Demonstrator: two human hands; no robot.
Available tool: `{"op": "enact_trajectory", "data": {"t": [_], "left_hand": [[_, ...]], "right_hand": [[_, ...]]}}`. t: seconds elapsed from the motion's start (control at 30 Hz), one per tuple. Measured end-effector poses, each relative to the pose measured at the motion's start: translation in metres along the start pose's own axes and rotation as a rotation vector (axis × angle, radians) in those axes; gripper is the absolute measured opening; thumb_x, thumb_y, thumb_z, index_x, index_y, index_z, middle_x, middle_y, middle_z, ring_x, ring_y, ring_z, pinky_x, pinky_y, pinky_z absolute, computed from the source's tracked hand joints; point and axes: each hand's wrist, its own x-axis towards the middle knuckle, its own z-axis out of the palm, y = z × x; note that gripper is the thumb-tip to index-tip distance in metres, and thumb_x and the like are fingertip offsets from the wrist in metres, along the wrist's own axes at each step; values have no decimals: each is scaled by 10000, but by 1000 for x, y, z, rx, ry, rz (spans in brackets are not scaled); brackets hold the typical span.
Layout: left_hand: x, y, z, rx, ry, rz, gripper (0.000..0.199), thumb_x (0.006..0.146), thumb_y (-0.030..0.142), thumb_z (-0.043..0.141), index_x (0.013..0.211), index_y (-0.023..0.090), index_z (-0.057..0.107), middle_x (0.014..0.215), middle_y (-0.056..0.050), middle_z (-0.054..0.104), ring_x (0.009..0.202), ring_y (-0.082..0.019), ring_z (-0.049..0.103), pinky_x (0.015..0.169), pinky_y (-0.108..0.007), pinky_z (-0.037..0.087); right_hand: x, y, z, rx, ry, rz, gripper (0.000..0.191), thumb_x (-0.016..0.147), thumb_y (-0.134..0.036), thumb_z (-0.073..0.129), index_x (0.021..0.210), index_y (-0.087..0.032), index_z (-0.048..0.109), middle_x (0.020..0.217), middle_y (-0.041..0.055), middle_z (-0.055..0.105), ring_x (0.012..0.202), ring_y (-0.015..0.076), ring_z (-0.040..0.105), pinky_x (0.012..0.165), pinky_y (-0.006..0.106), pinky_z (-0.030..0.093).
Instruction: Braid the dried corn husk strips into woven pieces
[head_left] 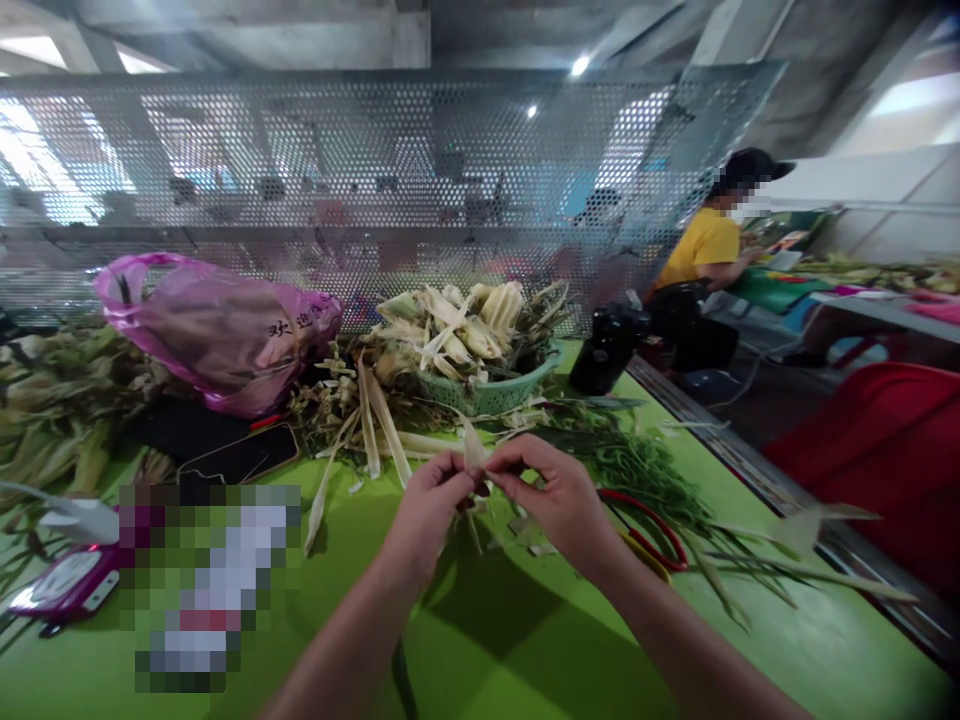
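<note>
A pale piece of corn husk [474,444] sticks up between my fingertips over the middle of the green table [345,620]. My left hand [435,500] pinches its lower end. Close beside it, my right hand [551,492] pinches the same piece with thumb and forefinger. Small husk scraps [525,530] lie under my hands. Just beyond them, long dry husk strips [379,415] spread over the table. Red-handled scissors [660,530] lie to the right of my right hand, partly hidden by it.
A green basket [487,398] heaped with corn husks stands at the back, beside a black bottle [600,350]. A pink plastic bag [225,330], a phone [240,455] and a purple power strip [71,580] are on the left. At right sits a person in yellow [705,245].
</note>
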Motion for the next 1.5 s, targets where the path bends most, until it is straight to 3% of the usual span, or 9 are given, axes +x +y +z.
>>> {"op": "enact_trajectory", "data": {"t": [0.23, 0.4, 0.6, 0.77, 0.97, 1.1, 1.23, 1.37, 1.5], "left_hand": [[3, -8, -4, -180, 19, -139, 120, 678, 202, 663, 686, 161, 550, 636, 16, 570, 538, -63, 442, 592, -208, 396], [2, -6, -3, -185, 31, -124, 122, 636, 138, 651, 726, 159, 571, 634, 32, 547, 513, -52, 403, 583, -207, 399], [2, -5, -2, -138, -10, -69, 128, 696, 217, 669, 738, 170, 558, 695, 23, 560, 553, -59, 411, 600, -207, 387], [-1, -2, -1, 58, -83, 57, 174, 765, 320, 651, 800, 160, 593, 791, -11, 582, 683, -88, 476, 648, -212, 385], [1, 0, -2, 165, -55, 165, 171, 776, 314, 641, 839, 160, 602, 767, -1, 566, 703, -101, 475, 656, -220, 372], [2, 0, -2, 164, -37, 190, 173, 763, 311, 653, 823, 155, 613, 766, -13, 587, 710, -115, 498, 669, -236, 383], [2, 0, 0, 66, -5, 143, 204, 713, 303, 709, 810, 142, 629, 757, -21, 601, 696, -108, 510, 675, -232, 394], [1, -2, 3, -17, 0, 57, 254, 669, 312, 747, 820, 144, 630, 769, -18, 601, 686, -100, 506, 657, -224, 399], [2, -5, 3, -25, -3, 91, 225, 699, 335, 717, 784, 149, 622, 742, -3, 577, 670, -94, 479, 635, -214, 378]], "right_hand": [[0, 2, -2, -114, -44, -103, 79, 813, -208, 626, 840, -223, 698, 833, 35, 671, 783, 168, 628, 726, 285, 504], [1, 1, -3, -125, -62, -89, 68, 815, -245, 630, 816, -219, 693, 819, 34, 660, 772, 167, 621, 714, 285, 501], [1, 0, -2, -79, -10, 7, 81, 816, -269, 628, 775, -202, 650, 809, 37, 634, 776, 169, 599, 730, 289, 487], [1, 2, -3, 16, 5, 148, 125, 793, -310, 643, 775, -189, 618, 737, 20, 616, 693, 152, 563, 657, 269, 465], [2, 7, 2, 350, 51, 322, 275, 707, -327, 723, 884, -200, 554, 737, -4, 575, 680, 129, 542, 630, 248, 461], [4, 5, 3, 480, -11, 461, 318, 657, -330, 757, 882, -188, 582, 698, -15, 584, 645, 121, 545, 627, 255, 458], [4, 3, 2, 457, -54, 472, 237, 654, -345, 751, 720, -174, 601, 654, -15, 581, 609, 117, 523, 613, 257, 437], [0, 3, 5, 434, 53, 443, 236, 655, -344, 749, 739, -177, 605, 663, -17, 585, 629, 120, 521, 616, 251, 430], [-4, 3, 11, 393, 71, 411, 224, 701, -361, 717, 724, -176, 593, 638, -25, 557, 617, 117, 506, 595, 242, 420]]}}
